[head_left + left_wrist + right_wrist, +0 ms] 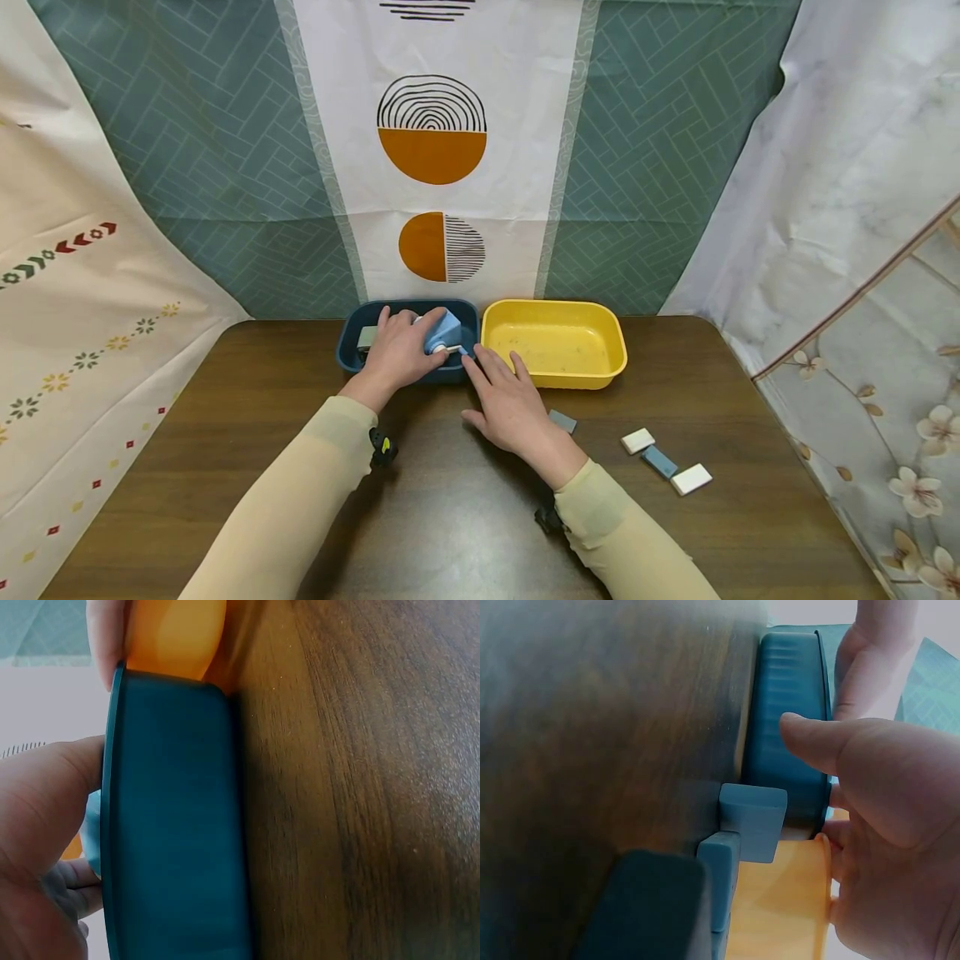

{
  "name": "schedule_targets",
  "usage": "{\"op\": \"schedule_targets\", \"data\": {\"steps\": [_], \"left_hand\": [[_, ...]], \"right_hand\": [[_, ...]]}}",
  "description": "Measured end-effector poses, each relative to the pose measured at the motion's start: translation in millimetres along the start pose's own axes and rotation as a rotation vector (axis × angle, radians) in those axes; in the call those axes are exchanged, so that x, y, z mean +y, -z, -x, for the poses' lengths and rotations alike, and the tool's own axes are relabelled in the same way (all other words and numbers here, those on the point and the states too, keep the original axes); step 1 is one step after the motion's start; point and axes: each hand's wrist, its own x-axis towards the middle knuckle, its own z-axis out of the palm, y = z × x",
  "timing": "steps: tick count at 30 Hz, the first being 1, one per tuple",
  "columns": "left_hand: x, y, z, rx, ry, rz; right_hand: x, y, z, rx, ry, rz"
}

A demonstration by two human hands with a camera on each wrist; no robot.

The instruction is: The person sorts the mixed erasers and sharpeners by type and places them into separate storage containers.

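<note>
My left hand (397, 343) reaches into the dark blue bin (348, 364) and grips a light-blue block (447, 327) between thumb and fingers. A small white piece (450, 348) shows beside that block, near the thumb. In the left wrist view the bin's wall (176, 817) hides most of the grasp, and the block (91, 832) shows only in part. My right hand (513, 408) lies palm down with fingers extended, its fingertips at the edge where the two bins meet. Right by those fingertips is a small blue piece (463, 352). A pale grey-green block (367, 337) lies in the bin's left end.
A yellow bin (558, 381) stands against the blue one on the right. On the brown table (450, 517) lie a grey-blue block (562, 422) beside my right wrist, and farther right a blue block (659, 462) between two white blocks (691, 479). A patterned cloth hangs behind.
</note>
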Motion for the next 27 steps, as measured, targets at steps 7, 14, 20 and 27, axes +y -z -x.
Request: {"op": "schedule_targets", "data": {"steps": [7,14,20,27], "left_hand": [[-1.6,-1.3,-1.7,-0.03,0.017,0.0],[-3.9,-3.4,-4.5,-0.035,0.025,0.004],[-4.6,-5.0,-6.9,-0.043,0.028,0.008],[-4.6,-6.0,-9.2,-0.056,0.032,0.007]], "right_hand": [[-1.3,1.9,1.3,-0.004,0.001,0.001],[-0.8,0.9,0.0,-0.017,-0.003,-0.014],[1.4,-2.2,-0.8,-0.008,0.003,-0.036],[1.1,-1.2,0.1,-0.007,0.001,-0.045]]}}
